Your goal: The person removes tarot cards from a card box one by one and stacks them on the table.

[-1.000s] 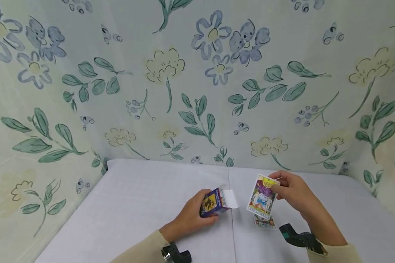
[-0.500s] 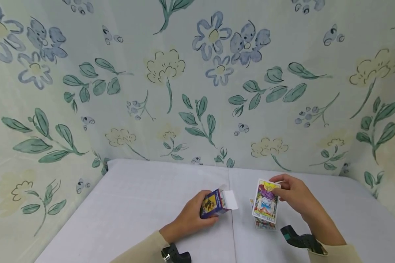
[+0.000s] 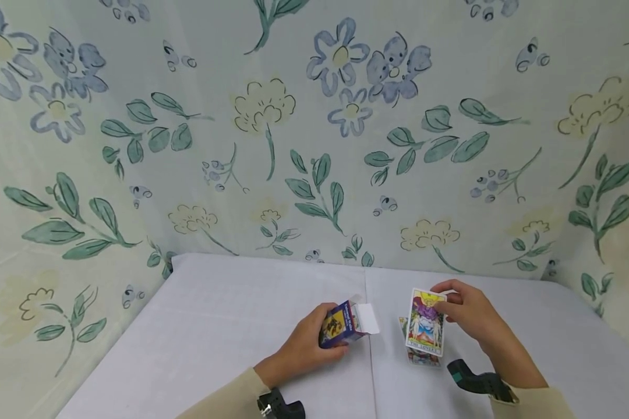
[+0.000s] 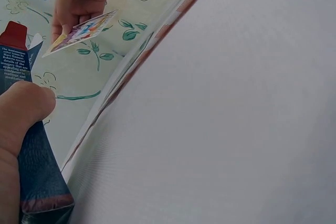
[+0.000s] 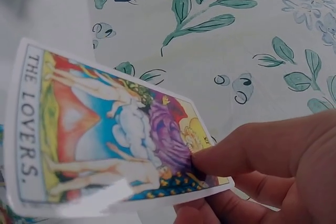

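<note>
A tarot card [image 3: 426, 323] lettered "THE LOVERS" is pinched at its upper right edge between the thumb and fingers of my right hand [image 3: 469, 308]. In the right wrist view the tarot card [image 5: 115, 140] faces up, tilted, with the thumb on its picture. Below it in the head view, other cards [image 3: 423, 358] lie on the table, mostly hidden by it. My left hand [image 3: 306, 337] grips a blue card box [image 3: 338, 326], its white flap standing open toward the right. Close up in the left wrist view, the left thumb [image 4: 31, 100] presses along the card box [image 4: 42, 166].
A white cloth covers the table [image 3: 230, 314], with a seam running front to back near the middle. Behind it and at both sides hangs a curtain [image 3: 272, 174] printed with flowers and leaves. Each wrist carries a black camera mount [image 3: 477, 379].
The right hand has moved the Lovers card slightly right and down and turned it more upright, uncovering a left edge of the cards below. The left hand and box have stayed still.
</note>
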A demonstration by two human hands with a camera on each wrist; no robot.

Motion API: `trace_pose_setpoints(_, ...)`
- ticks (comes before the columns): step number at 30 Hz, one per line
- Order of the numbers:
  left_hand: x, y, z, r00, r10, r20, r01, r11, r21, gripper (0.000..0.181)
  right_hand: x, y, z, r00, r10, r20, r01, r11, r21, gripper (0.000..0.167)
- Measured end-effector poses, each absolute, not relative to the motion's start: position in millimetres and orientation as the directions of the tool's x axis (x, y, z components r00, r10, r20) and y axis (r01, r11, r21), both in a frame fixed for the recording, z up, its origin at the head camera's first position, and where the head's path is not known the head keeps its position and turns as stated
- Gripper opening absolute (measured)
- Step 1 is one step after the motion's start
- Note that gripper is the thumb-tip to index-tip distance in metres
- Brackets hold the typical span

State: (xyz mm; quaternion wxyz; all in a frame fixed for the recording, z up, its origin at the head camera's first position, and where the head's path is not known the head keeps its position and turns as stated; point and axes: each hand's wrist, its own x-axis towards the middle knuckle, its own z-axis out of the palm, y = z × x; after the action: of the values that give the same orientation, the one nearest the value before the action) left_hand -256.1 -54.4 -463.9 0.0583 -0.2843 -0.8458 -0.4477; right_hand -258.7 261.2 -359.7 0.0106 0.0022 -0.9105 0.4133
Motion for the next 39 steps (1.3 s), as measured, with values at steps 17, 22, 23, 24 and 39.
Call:
trace_pose_setpoints(17,-256,-54,-465,-0.831,0.432,0.349,0.532,0.438,0.724,0.071,-269,266,-382,-0.999,0.032,-0.009,0.027,0.633,-0.774,0.031)
trace_pose_setpoints(22,-255,-54,-465,-0.829,0.436,0.350,0.536,0.439,0.721,0.071,-267,265,-382,-1.000,0.016,-0.027,0.031,0.633,-0.774,0.030)
trace_pose_setpoints(23,-255,-54,-465,-0.829,0.436,0.351,0.536,0.438,0.721,0.071,-268,265,-382,-1.000,0.015,-0.026,0.030,0.635,-0.772,0.030)
trace_pose_setpoints(24,-256,-54,-464,-0.829,0.434,0.352,0.536,0.438,0.722,0.071,-269,265,-383,-1.000,0.013,-0.028,0.030,0.634,-0.772,0.030)
trace_pose_setpoints(39,-255,-54,-463,-0.836,0.428,0.343,0.524,0.442,0.728,0.071,-275,270,-394,-0.998,-0.003,-0.069,0.053,0.594,-0.802,0.031)
